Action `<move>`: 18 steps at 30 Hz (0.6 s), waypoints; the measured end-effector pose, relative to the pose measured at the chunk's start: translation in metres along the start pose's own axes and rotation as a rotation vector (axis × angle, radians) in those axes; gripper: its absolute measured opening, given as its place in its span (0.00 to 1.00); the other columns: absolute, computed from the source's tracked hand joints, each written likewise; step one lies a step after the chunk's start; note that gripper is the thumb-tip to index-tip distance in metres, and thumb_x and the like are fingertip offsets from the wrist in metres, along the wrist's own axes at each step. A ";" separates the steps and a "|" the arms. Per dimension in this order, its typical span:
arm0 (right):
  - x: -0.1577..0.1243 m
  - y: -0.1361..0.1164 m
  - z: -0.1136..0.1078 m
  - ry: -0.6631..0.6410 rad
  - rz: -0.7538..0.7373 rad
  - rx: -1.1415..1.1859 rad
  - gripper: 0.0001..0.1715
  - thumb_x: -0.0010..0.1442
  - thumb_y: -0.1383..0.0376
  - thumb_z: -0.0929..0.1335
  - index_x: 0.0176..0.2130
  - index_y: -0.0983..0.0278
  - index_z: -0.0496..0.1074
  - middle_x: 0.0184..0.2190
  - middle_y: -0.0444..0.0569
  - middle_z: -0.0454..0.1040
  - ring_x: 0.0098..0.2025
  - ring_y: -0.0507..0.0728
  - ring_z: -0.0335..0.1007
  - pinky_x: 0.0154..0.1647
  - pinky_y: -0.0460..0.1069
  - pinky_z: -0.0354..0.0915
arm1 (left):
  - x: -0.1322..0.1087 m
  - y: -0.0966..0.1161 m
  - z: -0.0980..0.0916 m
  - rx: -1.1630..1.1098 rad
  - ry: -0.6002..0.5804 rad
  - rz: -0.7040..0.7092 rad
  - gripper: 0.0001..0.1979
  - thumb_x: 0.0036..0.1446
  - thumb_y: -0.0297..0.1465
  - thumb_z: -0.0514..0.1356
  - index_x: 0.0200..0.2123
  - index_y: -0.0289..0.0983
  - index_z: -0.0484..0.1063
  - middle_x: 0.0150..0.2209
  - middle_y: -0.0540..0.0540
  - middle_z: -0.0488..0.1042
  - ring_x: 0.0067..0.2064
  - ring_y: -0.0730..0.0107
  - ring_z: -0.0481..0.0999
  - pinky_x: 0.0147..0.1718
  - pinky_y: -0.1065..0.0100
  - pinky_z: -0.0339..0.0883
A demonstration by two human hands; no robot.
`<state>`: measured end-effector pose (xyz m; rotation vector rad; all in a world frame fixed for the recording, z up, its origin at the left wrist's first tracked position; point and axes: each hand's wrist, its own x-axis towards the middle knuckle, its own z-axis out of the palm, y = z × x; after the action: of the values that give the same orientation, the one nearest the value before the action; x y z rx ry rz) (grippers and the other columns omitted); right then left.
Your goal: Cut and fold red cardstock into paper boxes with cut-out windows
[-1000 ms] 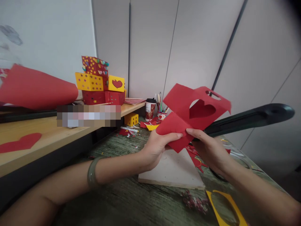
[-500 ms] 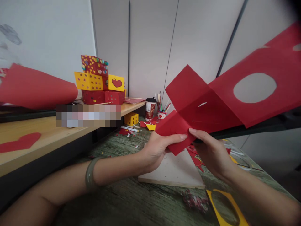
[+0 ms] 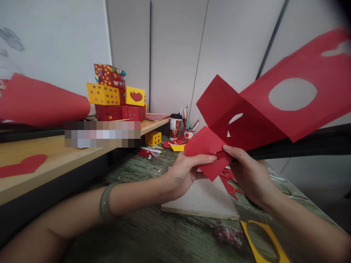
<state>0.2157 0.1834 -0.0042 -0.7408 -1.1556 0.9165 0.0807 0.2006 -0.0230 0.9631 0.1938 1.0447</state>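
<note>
A large folded red card [image 3: 263, 124] with an oval hole and smaller cut openings is held up in front of me, stretching to the upper right. My left hand [image 3: 186, 173] pinches its lower left flap, thumb on top and fingers beneath. At the lower edge of the card's middle, my right hand [image 3: 251, 171] grips it between thumb and fingers; those fingers are partly hidden behind the card. Under the hands lies a white board [image 3: 203, 201] on the dark green table [image 3: 131, 233].
Decorated boxes [image 3: 109, 95] stand stacked on a wooden shelf [image 3: 82, 155] at left, near rolled red paper [image 3: 44, 102]. Behind are a lidded cup [image 3: 175, 128] and a pen holder [image 3: 189, 133]. Red scraps and a yellow cut-out frame [image 3: 249, 237] lie on the table.
The card has tilted and shifted slightly; its big oval hole sits higher and further left, and the small openings show wider. The lower left flap and both hands moved a little right.
</note>
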 end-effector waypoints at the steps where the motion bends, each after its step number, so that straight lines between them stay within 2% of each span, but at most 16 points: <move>1: 0.000 -0.001 0.000 0.016 -0.001 -0.006 0.02 0.47 0.66 0.70 0.26 0.63 0.74 0.26 0.42 0.74 0.34 0.53 0.69 0.38 0.46 0.67 | 0.001 0.001 -0.001 -0.010 -0.015 -0.025 0.16 0.45 0.23 0.62 0.40 0.36 0.70 0.39 0.46 0.71 0.40 0.70 0.69 0.41 0.65 0.64; 6: 0.001 -0.003 -0.004 0.129 0.016 -0.060 0.05 0.45 0.65 0.71 0.26 0.61 0.71 0.25 0.41 0.72 0.32 0.55 0.68 0.28 0.46 0.65 | 0.005 0.004 -0.006 -0.091 -0.110 -0.104 0.06 0.47 0.23 0.59 0.32 0.32 0.73 0.38 0.44 0.70 0.43 0.67 0.67 0.47 0.62 0.58; 12: 0.005 -0.002 -0.006 0.132 0.100 -0.030 0.05 0.44 0.64 0.71 0.26 0.62 0.71 0.26 0.43 0.72 0.29 0.54 0.67 0.25 0.46 0.64 | 0.007 0.002 -0.009 -0.087 -0.165 -0.126 0.05 0.48 0.23 0.58 0.30 0.32 0.73 0.37 0.44 0.70 0.46 0.66 0.65 0.49 0.63 0.56; 14: 0.006 -0.004 -0.005 0.110 0.108 0.006 0.05 0.44 0.65 0.71 0.26 0.62 0.71 0.26 0.42 0.72 0.28 0.53 0.67 0.24 0.46 0.63 | 0.010 0.004 -0.010 -0.055 -0.151 -0.132 0.06 0.48 0.24 0.59 0.32 0.32 0.73 0.38 0.44 0.70 0.44 0.67 0.66 0.46 0.63 0.58; 16: 0.006 -0.005 -0.005 0.092 0.108 0.015 0.04 0.45 0.67 0.70 0.26 0.63 0.71 0.26 0.42 0.73 0.27 0.52 0.66 0.24 0.45 0.63 | 0.014 0.009 -0.011 -0.005 -0.088 -0.120 0.08 0.48 0.27 0.59 0.34 0.33 0.73 0.37 0.44 0.72 0.40 0.69 0.68 0.41 0.66 0.61; 18: 0.007 -0.006 -0.006 0.043 0.175 -0.020 0.03 0.45 0.68 0.70 0.25 0.64 0.71 0.24 0.42 0.73 0.25 0.52 0.66 0.26 0.46 0.64 | 0.018 0.016 -0.014 0.066 -0.015 -0.076 0.09 0.48 0.32 0.60 0.34 0.35 0.73 0.35 0.46 0.73 0.35 0.72 0.69 0.37 0.69 0.62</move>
<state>0.2239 0.1867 0.0023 -0.8847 -1.0754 1.0309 0.0727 0.2256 -0.0140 1.0154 0.2525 0.9661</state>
